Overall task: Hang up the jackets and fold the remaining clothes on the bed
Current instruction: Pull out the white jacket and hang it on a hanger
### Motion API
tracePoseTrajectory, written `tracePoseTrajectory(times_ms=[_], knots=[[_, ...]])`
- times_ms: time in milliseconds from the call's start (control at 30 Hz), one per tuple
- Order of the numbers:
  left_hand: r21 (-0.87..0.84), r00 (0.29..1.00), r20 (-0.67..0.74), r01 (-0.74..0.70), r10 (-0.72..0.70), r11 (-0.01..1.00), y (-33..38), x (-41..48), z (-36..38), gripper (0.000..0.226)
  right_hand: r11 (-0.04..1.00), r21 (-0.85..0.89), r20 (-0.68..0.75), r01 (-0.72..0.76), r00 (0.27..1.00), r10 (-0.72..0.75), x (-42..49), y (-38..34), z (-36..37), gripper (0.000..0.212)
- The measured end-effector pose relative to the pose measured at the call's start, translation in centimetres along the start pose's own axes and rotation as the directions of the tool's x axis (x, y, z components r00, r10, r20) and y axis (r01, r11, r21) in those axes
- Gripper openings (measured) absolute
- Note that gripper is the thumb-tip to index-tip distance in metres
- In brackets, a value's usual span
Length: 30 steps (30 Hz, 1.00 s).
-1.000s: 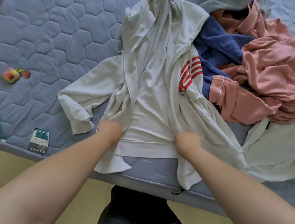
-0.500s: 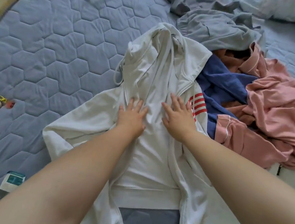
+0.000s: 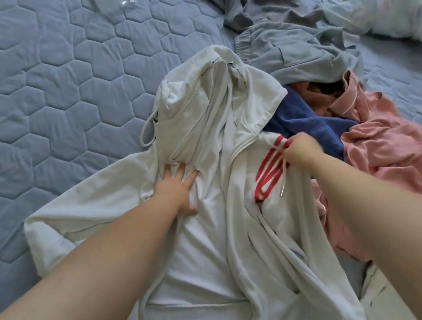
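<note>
White jacket (image 3: 216,210) lies open on the bed (image 3: 59,84), right under both my hands. My left hand (image 3: 177,190) is pressing flat on it just below the hood, fingers spread. My right hand (image 3: 301,149) pinches the fabric up by the red stripes (image 3: 269,172). Beyond my right hand: blue garment (image 3: 313,125), pink clothes (image 3: 387,148), grey garment (image 3: 289,52).

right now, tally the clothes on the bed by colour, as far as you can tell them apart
white jacket: 1
pale garment: 1
grey heap: 1
blue garment: 1
pink heap: 1
total: 5, though the heaps may hold more pieces
</note>
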<state>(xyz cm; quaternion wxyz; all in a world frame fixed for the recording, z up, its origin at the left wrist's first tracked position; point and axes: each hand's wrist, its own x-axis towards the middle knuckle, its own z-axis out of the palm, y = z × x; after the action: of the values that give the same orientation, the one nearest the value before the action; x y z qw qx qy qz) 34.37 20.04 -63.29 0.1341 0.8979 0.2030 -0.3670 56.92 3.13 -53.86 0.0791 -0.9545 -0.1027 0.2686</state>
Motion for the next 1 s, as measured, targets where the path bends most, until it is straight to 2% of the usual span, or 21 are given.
tracePoseTrajectory(times_ms=[33,67,133,167,233,300,367,400,433,467,500,533,567,633,700,767,833,867,933,967,1000], knots=[[0.003,1.000,0.005,-0.005,0.005,1.000,0.0,-0.1,0.1,0.112,0.996,0.022,-0.239,-0.092,0.966,0.095,1.1,1.0,-1.9,0.030],[0.000,1.000,0.006,-0.008,0.008,1.000,0.0,-0.3,0.1,0.112,0.980,0.094,-0.430,-0.178,0.880,0.201,1.9,2.3,-3.5,0.031],[-0.014,1.000,-0.008,-0.011,0.011,1.000,-0.1,-0.4,0.4,0.112,0.915,0.247,-0.572,-0.318,0.714,0.403,2.9,4.4,-5.6,0.034],[-0.019,1.000,-0.019,-0.012,0.011,1.000,-0.1,-0.2,0.6,0.112,0.905,0.231,-0.593,-0.356,0.687,0.421,3.2,4.7,-5.9,0.036],[-0.008,0.999,-0.032,-0.007,0.007,1.000,0.0,-0.3,0.8,0.111,0.977,0.004,-0.647,-0.214,0.744,0.165,3.3,4.5,-4.7,0.043],[0.005,1.000,-0.026,0.001,-0.001,1.000,0.1,0.0,0.7,0.110,0.962,-0.237,-0.642,0.133,0.722,-0.258,2.5,2.9,-2.0,0.045],[0.029,1.000,-0.014,-0.005,0.006,1.000,0.1,0.2,0.4,0.111,0.801,-0.368,-0.532,0.472,0.600,-0.597,0.8,0.5,1.4,0.046],[0.040,1.000,-0.003,-0.009,0.009,0.999,0.1,0.3,0.3,0.111,0.649,-0.472,-0.385,0.597,0.523,-0.760,-0.2,-0.5,3.2,0.050],[0.045,1.000,0.011,-0.009,0.009,0.999,0.2,0.4,0.1,0.111,0.472,-0.572,-0.142,0.670,0.486,-0.862,-0.7,-1.1,4.9,0.053],[0.045,1.000,0.021,-0.011,0.010,0.999,0.2,0.4,0.0,0.110,0.319,-0.635,0.122,0.703,0.499,-0.858,-0.8,-1.2,6.4,0.053],[0.038,1.000,0.024,-0.014,0.013,0.999,0.2,0.5,-0.1,0.109,0.276,-0.669,0.315,0.690,0.600,-0.735,-1.2,-1.1,7.0,0.049],[0.029,1.000,0.024,-0.020,0.019,0.999,0.1,0.6,-0.1,0.108,0.340,-0.726,0.378,0.598,0.759,-0.530,-1.3,-1.0,7.2,0.042],[0.020,0.999,0.029,-0.028,0.028,0.999,0.0,0.7,0.0,0.105,0.436,-0.781,0.318,0.447,0.886,-0.338,-1.4,-1.1,7.1,0.036],[-0.009,0.998,0.048,-0.038,0.038,0.999,-0.2,0.8,-0.1,0.099,0.569,-0.794,0.195,0.212,0.977,-0.091,-1.4,-2.0,6.9,0.032],[-0.056,0.997,0.048,-0.061,0.064,0.997,-0.7,0.6,-0.3,0.094,0.656,-0.720,0.092,0.225,0.969,-0.231,-1.6,-3.7,8.1,0.032],[-0.130,0.991,-0.058,-0.129,0.122,0.983,-1.6,-0.2,-0.4,0.085,0.752,-0.516,0.037,0.411,0.887,-0.460,-2.6,-5.6,10.4,0.045],[-0.267,0.936,-0.331,-0.215,0.120,0.939,-3.4,-1.7,-0.2,0.070,0.831,-0.265,0.195,0.489,0.871,-0.451,-4.4,-6.8,12.6,0.073],[-0.329,0.875,-0.482,-0.229,0.046,0.916,-4.4,-2.3,0.0,0.062,0.866,-0.197,0.297,0.459,0.870,-0.393,-5.1,-7.0,13.5,0.082],[-0.321,0.695,-0.698,-0.089,-0.172,0.943,-6.8,-3.1,0.9,0.054,0.895,-0.185,0.390,0.407,0.866,-0.313,-5.5,-7.2,14.7,0.087],[-0.351,0.658,-0.699,0.024,-0.279,0.936,-8.0,-3.2,1.3,0.055,0.898,-0.197,0.397,0.393,0.869,-0.294,-5.3,-7.4,14.7,0.087],[-0.430,0.686,-0.613,0.128,-0.393,0.894,-9.1,-3.2,1.2,0.060,0.898,-0.212,0.405,0.386,0.871,-0.278,-5.0,-7.6,14.6,0.087]])
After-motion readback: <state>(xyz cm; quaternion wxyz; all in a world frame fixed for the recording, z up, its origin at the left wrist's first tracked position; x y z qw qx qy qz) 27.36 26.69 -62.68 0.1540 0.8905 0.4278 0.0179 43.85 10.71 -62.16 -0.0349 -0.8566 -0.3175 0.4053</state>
